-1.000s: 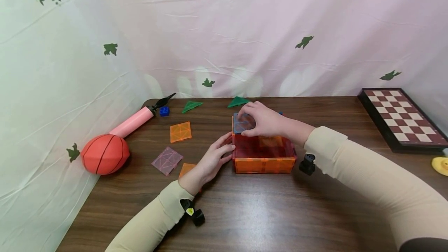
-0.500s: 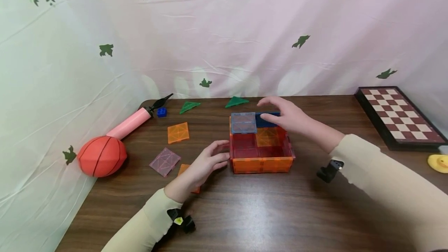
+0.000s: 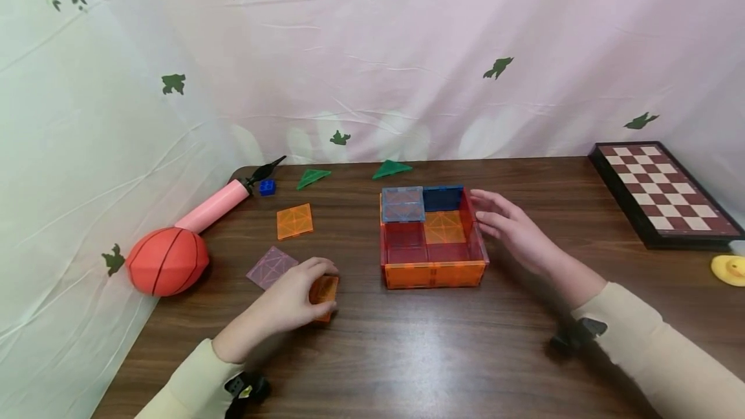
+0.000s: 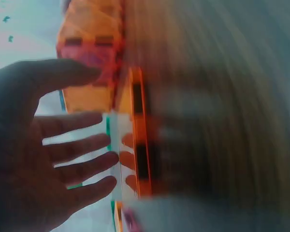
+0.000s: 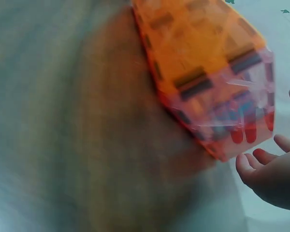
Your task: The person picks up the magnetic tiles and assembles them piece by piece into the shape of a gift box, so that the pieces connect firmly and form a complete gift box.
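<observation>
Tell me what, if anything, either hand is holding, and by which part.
Nothing is held. The left hand hovers over the nearer loose orange tile; the right hand is beside the box, not gripping it.

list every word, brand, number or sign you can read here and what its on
Nothing can be read.
Yellow mark on the black left wrist device: too small to read.
Tile box and orange tile: no legible text.
Checkered board: no legible text.
</observation>
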Motion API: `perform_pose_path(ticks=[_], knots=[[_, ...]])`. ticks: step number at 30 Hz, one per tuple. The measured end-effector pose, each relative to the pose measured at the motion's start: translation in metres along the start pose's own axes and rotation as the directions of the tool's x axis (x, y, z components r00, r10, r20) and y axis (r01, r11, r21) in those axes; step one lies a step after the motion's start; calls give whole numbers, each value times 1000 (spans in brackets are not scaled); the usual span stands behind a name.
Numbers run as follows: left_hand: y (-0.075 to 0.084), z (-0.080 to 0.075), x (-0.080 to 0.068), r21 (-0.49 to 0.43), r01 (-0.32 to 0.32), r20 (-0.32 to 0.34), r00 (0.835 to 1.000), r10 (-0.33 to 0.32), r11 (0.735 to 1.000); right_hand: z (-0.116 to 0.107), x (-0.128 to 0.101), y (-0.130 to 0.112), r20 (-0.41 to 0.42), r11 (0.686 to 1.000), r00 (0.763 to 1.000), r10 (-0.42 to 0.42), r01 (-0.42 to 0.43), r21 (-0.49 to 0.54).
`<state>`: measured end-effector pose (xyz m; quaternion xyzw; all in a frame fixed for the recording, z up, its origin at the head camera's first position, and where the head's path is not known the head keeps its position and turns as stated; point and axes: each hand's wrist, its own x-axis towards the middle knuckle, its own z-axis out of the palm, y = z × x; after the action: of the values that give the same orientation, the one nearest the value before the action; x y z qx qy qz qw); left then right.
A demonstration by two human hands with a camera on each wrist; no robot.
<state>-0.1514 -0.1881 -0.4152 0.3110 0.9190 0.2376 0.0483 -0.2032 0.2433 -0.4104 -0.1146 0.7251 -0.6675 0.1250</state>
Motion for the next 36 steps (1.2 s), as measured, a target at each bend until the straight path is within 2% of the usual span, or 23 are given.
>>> perform_pose_path(ticks=[2,5,9,12,16,20,23,25,28,30,32,36], knots=[[-4,-2,-4,67,-26,36,999,24,997,3,-4,6,17,998,1000,14,-15,60],[-8,-5,-9,113,-42,95,995,32,993,8,-8,12,32,992,999,25,-28,123],[-11,-9,-10,121,-58,159,987,38,991,12,-12,19,38,985,999,19,-25,168],[-13,-11,-9,136,-80,175,983,56,987,14,-13,21,34,980,999,19,-25,196],[-16,-10,-5,171,-82,131,990,60,982,15,-13,22,35,977,999,13,-20,214],[-14,-12,6,175,-64,10,998,63,982,16,-12,22,47,975,999,6,-16,220],[-7,-18,20,163,-83,-101,990,100,983,16,-12,23,49,974,999,-1,-10,224],[1,-24,33,158,-113,-169,976,139,981,16,-11,22,52,975,999,-4,-7,221],[12,-35,56,159,-173,-233,950,208,972,16,-10,22,53,976,999,-11,-1,218],[21,-43,74,149,-207,-250,938,240,967,16,-10,22,52,976,999,-15,3,218],[31,-50,93,141,-222,-251,935,252,965,16,-10,23,54,976,998,-19,7,219],[51,-56,134,148,-224,-197,948,251,963,17,-11,25,56,976,998,-16,4,216]])
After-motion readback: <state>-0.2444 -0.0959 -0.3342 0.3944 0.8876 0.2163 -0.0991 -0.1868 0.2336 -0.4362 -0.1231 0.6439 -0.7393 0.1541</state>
